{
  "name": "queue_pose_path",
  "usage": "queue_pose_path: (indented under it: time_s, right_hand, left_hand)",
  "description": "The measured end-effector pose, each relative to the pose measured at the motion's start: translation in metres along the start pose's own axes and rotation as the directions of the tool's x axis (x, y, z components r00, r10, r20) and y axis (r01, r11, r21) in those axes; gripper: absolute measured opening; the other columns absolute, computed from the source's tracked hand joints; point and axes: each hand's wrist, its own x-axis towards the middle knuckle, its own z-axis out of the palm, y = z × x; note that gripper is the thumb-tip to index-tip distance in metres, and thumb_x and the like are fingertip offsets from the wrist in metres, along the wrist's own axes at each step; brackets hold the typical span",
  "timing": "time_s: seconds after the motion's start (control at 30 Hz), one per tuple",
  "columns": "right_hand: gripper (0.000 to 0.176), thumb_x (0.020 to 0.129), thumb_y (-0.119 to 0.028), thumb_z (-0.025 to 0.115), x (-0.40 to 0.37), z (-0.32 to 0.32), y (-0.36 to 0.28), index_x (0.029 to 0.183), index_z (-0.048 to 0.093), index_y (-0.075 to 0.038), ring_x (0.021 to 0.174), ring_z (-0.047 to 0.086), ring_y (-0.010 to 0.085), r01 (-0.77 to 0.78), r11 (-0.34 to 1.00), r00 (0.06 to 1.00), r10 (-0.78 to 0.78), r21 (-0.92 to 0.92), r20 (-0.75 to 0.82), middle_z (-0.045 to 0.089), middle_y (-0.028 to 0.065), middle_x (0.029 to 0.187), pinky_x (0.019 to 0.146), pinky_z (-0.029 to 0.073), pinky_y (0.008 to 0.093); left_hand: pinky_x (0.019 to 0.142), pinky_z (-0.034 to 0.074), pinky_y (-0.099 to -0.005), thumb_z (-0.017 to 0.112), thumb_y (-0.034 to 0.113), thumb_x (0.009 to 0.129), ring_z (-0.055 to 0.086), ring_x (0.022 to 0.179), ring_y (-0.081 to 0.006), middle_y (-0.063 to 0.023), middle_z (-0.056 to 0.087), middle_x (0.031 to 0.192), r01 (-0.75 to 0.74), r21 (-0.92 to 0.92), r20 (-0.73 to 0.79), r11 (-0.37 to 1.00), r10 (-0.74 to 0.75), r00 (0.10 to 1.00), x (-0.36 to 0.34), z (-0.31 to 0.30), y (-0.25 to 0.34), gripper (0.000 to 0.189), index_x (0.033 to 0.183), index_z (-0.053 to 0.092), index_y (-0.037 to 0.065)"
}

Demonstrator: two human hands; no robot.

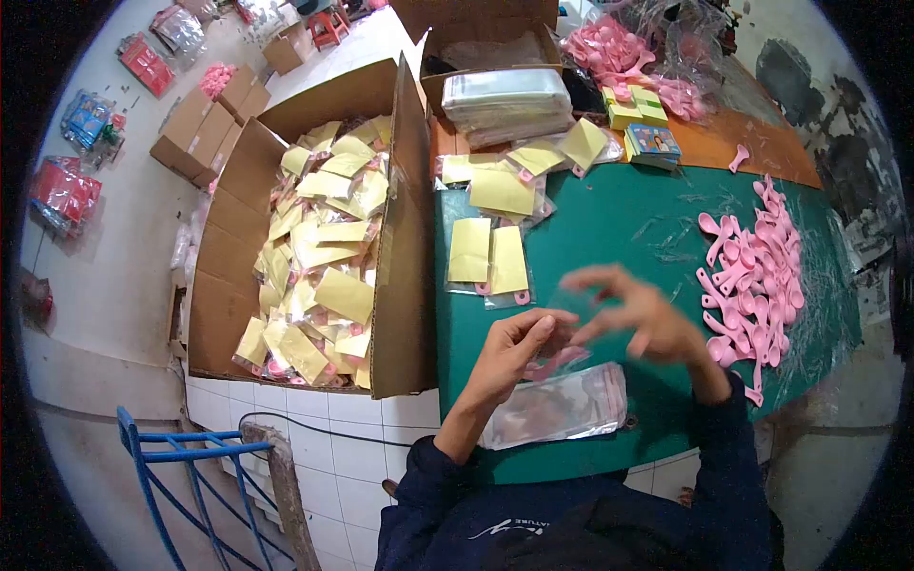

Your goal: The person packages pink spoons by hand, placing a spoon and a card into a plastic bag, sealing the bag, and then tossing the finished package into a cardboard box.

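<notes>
My left hand (522, 350) is closed on a clear plastic bag, over the near part of the green table (609, 238). A pink piece (555, 364) shows just beneath its fingers. To the right, my right hand (640, 319) is raised and blurred, its fingers spread apart. A stack of clear bags (562, 407) lies below both hands, near the table's front edge. Beyond my left hand are two packed bags with yellow cards (508, 259) and pink ends. A pile of pink spoons (757, 276) spreads along the right side of the table.
A large cardboard box (405, 238) full of card packets (345, 295) stands left of the table. Clear bag bundles (505, 100), small card stacks (652, 143) and pink items (609, 48) sit at the back. A blue metal frame (195, 447) stands lower left.
</notes>
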Motion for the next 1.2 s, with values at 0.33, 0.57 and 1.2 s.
queue_pose_path:
  time_s: [0.33, 0.57, 1.2]
  right_hand:
    - [0.050, 0.079, -0.046, 0.060, 0.005, -0.218, 0.243, 0.089, 0.064, 0.003, 0.086, 0.061, 0.0326, -0.882, 0.344, 0.465, 0.523, -0.322, -0.715, 0.062, 0.0214, 0.094, 0.071, 0.047, 0.0411]
    - [0.020, 0.083, -0.017, 0.059, 0.003, -0.179, 0.205, 0.095, 0.061, -0.002, 0.071, 0.061, 0.0256, -0.664, 0.652, 0.529, 0.066, -0.365, -0.846, 0.062, 0.0133, 0.082, 0.057, 0.048, 0.0370]
    - [0.017, 0.072, -0.002, 0.064, -0.004, -0.029, -0.045, 0.087, 0.056, -0.001, 0.067, 0.057, 0.0220, -0.325, 0.914, 0.945, 0.303, -0.242, -0.122, 0.056, 0.0110, 0.076, 0.060, 0.045, 0.0300]
  left_hand:
    - [0.081, 0.051, -0.0329, 0.046, 0.019, 0.095, 0.064, 0.089, -0.0227, -0.0167, 0.065, 0.099, -0.158, -0.042, -0.006, 0.987, 0.158, 0.987, -0.011, -0.013, 0.009, 0.028, 0.108, 0.057, -0.004]
    - [0.080, 0.051, -0.0346, 0.046, 0.023, 0.094, 0.065, 0.089, -0.0250, -0.0192, 0.064, 0.100, -0.086, 0.019, -0.043, 0.996, 0.086, 0.995, -0.004, -0.013, 0.008, 0.032, 0.108, 0.056, -0.004]
    - [0.073, 0.050, -0.0238, 0.052, 0.016, 0.092, 0.063, 0.081, -0.0117, -0.0088, 0.066, 0.086, -0.106, 0.411, 0.051, 0.906, 0.093, 0.994, 0.003, 0.000, 0.017, 0.032, 0.115, 0.055, -0.005]
